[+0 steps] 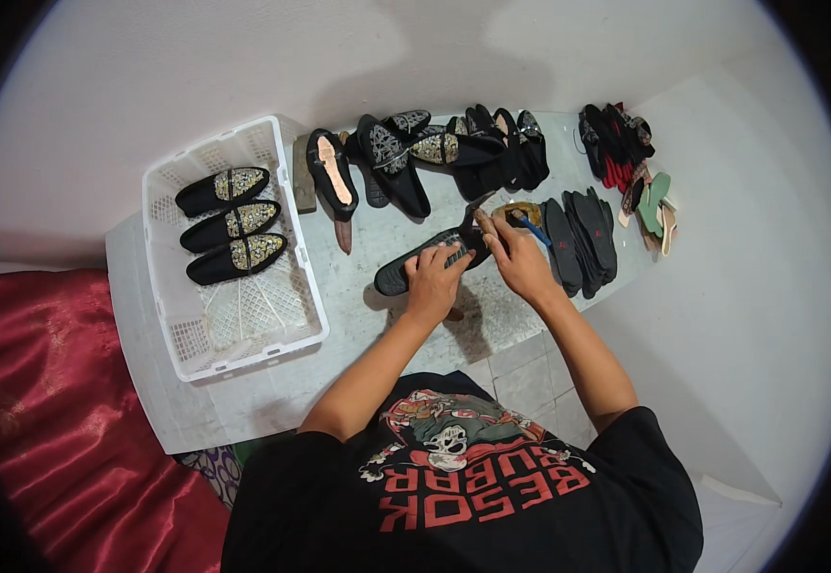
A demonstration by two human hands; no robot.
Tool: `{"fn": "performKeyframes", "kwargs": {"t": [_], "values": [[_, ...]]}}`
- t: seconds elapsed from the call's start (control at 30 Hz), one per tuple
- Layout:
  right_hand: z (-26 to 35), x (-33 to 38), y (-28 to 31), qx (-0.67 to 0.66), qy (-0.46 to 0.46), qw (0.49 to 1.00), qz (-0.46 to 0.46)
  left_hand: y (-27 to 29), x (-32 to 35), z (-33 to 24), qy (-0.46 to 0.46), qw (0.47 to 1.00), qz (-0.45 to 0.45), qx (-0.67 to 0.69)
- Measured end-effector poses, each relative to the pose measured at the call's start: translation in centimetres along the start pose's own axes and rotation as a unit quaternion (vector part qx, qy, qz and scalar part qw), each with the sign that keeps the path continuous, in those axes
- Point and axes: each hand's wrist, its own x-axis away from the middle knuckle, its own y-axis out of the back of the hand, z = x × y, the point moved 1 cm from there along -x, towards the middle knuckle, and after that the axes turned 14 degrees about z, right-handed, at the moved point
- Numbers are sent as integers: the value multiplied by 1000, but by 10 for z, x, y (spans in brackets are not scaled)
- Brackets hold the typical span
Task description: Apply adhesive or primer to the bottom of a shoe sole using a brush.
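Two bare hands at one work position, near the middle of the pale table (215, 411). Left hand (436, 279): clasped over a black shoe (394, 276), fingers bent across the patterned sole. Right hand (518, 263): wrapped tightly round the wooden handle of a tool (484, 223), dark head close to the right end of the shoe. Orientation of black shoe: sole upward, slanting across the table between the crate and the stack of soles. Marking on black shirt (463, 477): large red block lettering beneath a printed skull figure. Marking on stack of black soles (589, 244), just right of the right hand: small red mark, too small to read. Beside that stack: yellowish container (519, 209) with blue handle (533, 230). To the left: white crate (258, 320) containing three black shoes with glittering vamps (215, 232). Along the wall side: row of decorated black shoes (391, 158). Far right: green sandal (657, 203), beneath a bundle of black and red pieces (616, 143).
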Motion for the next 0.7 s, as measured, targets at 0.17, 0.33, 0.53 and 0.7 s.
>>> {"fn": "performKeyframes", "kwargs": {"t": [0.17,0.33,0.53,0.7], "values": [[8,-6,-3,-31,-8,999,-3,-1,4,2,1,1000,5,1],[3,-13,-10,11,-31,999,41,-2,5,2,1,1000,12,3],[8,-11,-15,-10,-15,999,47,-3,5,0,3,1000,7,-11],[33,-15,-7,-36,30,999,9,-2,5,4,0,1000,18,-21]]}}
